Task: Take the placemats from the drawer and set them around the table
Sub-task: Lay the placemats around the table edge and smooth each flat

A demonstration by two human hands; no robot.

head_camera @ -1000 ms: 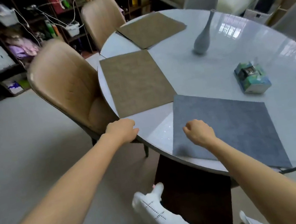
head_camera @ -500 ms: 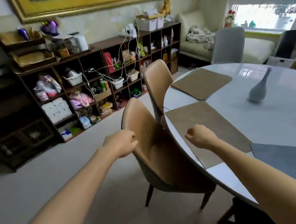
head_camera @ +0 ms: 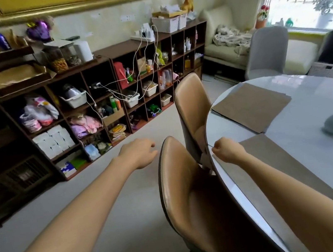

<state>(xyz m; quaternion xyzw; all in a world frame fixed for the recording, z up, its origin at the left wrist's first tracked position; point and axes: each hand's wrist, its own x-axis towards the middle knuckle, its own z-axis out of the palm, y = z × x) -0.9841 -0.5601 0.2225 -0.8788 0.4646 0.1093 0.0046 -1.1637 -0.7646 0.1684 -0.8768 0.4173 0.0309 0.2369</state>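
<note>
A dark wooden cubby shelf [head_camera: 112,95] holds white baskets, folded cloths and bottles. The round, glossy white table [head_camera: 323,157] carries 2 flat brown placemats: one [head_camera: 252,107] at its far left edge, another [head_camera: 274,152] at the near left edge under the loosely fisted, empty right hand [head_camera: 228,151]. 2 tan leather chairs [head_camera: 192,198] stand alongside. The left hand [head_camera: 138,153] hovers relaxed, fingers curled, empty.

One wide head-worn camera looks forward and down past both forearms, close over the nearest tan chair [head_camera: 191,189]; the round table [head_camera: 317,145] lies at three o'clock, the shelving [head_camera: 100,97] at eleven.
</note>
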